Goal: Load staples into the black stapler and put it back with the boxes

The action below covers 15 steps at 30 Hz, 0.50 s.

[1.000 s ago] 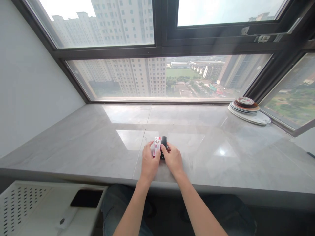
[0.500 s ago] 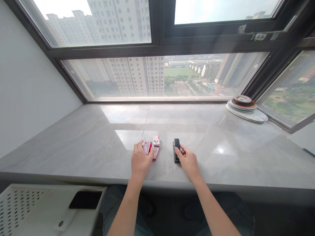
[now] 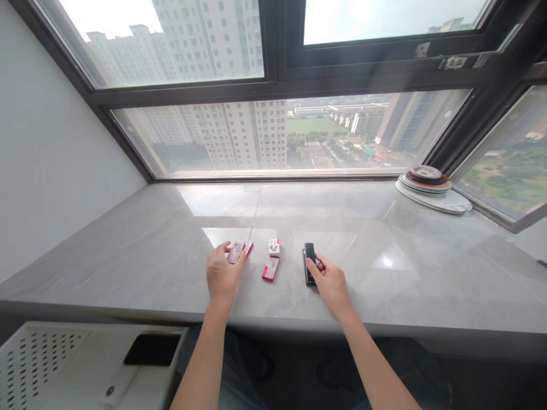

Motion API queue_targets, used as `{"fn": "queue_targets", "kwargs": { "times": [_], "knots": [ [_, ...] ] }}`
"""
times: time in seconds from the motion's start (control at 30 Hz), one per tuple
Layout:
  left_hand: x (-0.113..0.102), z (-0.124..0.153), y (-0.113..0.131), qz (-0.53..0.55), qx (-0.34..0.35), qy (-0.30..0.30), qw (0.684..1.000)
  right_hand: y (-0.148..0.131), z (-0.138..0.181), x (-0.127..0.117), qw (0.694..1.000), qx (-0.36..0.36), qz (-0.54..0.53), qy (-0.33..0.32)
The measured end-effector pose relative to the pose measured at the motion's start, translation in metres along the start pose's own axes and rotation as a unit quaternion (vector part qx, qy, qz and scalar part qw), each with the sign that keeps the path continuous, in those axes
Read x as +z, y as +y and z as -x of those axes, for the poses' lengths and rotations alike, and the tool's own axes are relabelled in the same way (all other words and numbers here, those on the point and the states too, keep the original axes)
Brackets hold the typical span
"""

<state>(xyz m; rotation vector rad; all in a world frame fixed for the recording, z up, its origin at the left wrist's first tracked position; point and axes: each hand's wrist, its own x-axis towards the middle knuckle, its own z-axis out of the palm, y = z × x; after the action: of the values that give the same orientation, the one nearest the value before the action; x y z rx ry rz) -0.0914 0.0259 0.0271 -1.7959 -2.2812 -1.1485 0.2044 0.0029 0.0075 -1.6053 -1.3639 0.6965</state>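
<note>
On the grey stone sill (image 3: 384, 285), my left hand (image 3: 221, 276) grips a small red and white pack (image 3: 237, 251) between thumb and fingers. A second red pack (image 3: 270, 269) lies flat to its right, with a small white and red box (image 3: 274, 247) standing just behind it. My right hand (image 3: 331, 281) rests its fingers on a small black device (image 3: 309, 263) lying on the sill.
A stack of plates (image 3: 431, 189) sits at the far right corner by the window. A white perforated cart (image 3: 51, 364) stands below left, with a dark phone (image 3: 151, 349) on it. My knees are under the sill edge.
My hands have moved apart: the left carried one red pack leftward, leaving the other pack and the small box in the middle; the right stays on the black device.
</note>
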Motion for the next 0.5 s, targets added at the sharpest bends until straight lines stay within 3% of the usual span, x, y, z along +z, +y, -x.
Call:
{"fn": "queue_targets", "kwargs": {
  "times": [0.13,0.23,0.33,0.43,0.5],
  "knots": [
    [-0.021,0.024,-0.025,-0.046,-0.030,-0.019,0.998,0.001,-0.001,0.001,1.000,0.004,0.001,-0.004],
    [-0.029,0.036,-0.025,-0.061,-0.025,-0.028,0.997,0.000,0.000,0.001,1.000,-0.001,0.005,-0.001],
    [-0.026,0.048,0.005,-0.024,0.025,-0.010,0.999,-0.001,0.001,0.001,1.000,-0.002,0.002,-0.002],
    [-0.010,0.061,0.045,0.059,0.114,-0.085,0.988,-0.002,0.003,0.002,1.000,-0.001,-0.008,-0.009],
    [0.003,0.066,0.065,0.073,0.129,-0.115,0.982,-0.003,0.003,0.003,1.000,-0.005,-0.008,-0.014]
  ]
}}
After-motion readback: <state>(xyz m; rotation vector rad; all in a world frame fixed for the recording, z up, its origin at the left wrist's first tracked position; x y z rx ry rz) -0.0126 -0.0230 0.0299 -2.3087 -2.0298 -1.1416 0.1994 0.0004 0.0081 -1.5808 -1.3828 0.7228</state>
